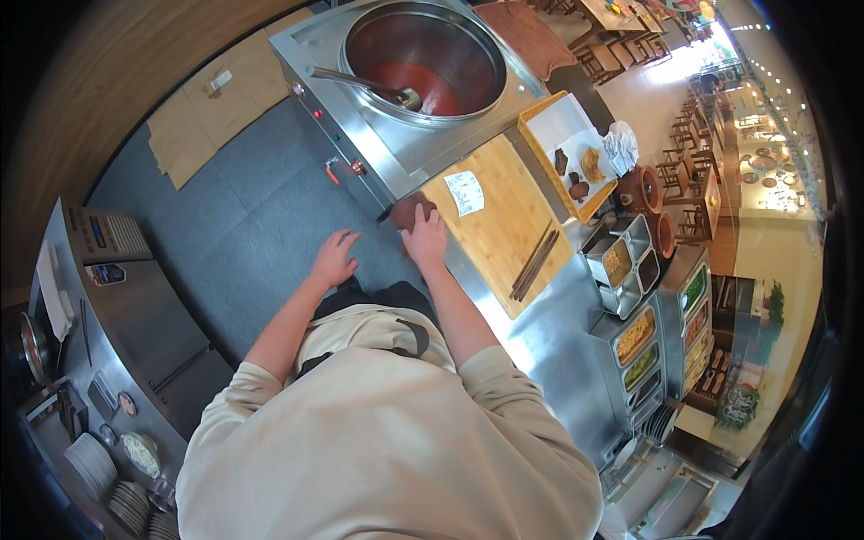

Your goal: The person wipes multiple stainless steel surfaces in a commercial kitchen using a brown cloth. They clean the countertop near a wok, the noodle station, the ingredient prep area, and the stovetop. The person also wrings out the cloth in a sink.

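My right hand (427, 237) has its fingers on a bunched brown cloth (410, 210) at the near-left corner of a wooden cutting board (503, 236). Part of the cloth is hidden under that hand. My left hand (332, 260) is empty, fingers apart, above the dark floor. On the board lie a printed paper slip (464, 193) and several dark chopsticks (535, 264). Beyond the board stands a large steel pot (496, 81), set into a steel cooker (398, 152). It holds red liquid, and a long-handled ladle (358, 81) leans on its rim.
A paper-lined yellow basket (540, 158) holding brown food pieces sits right of the board. Steel ingredient containers (621, 344) line the steel counter (547, 358). A steel fridge counter (142, 324) with stacked plates (91, 466) stands left. Flattened cardboard (216, 108) lies on the floor.
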